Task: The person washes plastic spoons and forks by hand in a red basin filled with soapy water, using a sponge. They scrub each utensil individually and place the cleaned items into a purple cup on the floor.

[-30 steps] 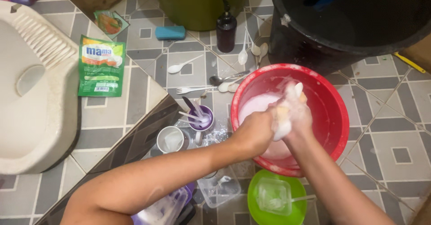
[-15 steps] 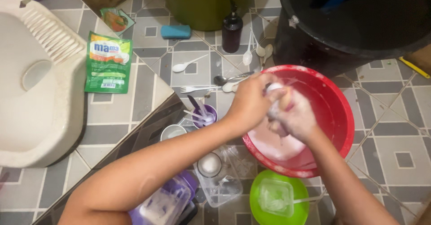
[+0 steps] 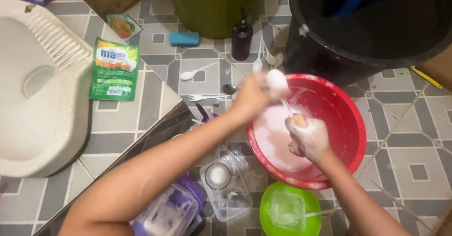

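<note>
Down on the tiled floor [image 3: 414,137] the biggest thing was the black tub [image 3: 376,24] at the far right corner, and just before it stood the red basin [image 3: 351,128] with soapy, pinkish water pooled in its bottom. Over that basin both hands were at work. The left hand [image 3: 252,97] hovered above the basin's far-left rim, curled shut around a white plastic spoon [image 3: 278,83], whose bowl pointed up and away while the handle ran down toward the other hand. The right hand [image 3: 308,137], thick with suds, was closed around a yellow sponge [image 3: 299,120] (only a corner of it peeped out above the fingers), and it met the spoon's handle over the water.

Judging by that, the scrubbing would have gone best with the spoon kept over the basin so the drips fell back in, the sponge drawn along the whole handle and then round both faces of the bowl. A firm pinch seemed wise, since soap makes thin plastic slippery.

Nearer the person, by the basin's near rim, sat a green bowl [image 3: 310,203] with a clear container [image 3: 287,210] in it. Left of these lay a clear tub [image 3: 230,193] and a purple-lidded box [image 3: 174,210]. Beyond the basin's far-left rim, more white spoons [image 3: 197,71] and a fork [image 3: 205,97] lay on the tiles, with a dark pump bottle [image 3: 242,36] behind them.
</note>
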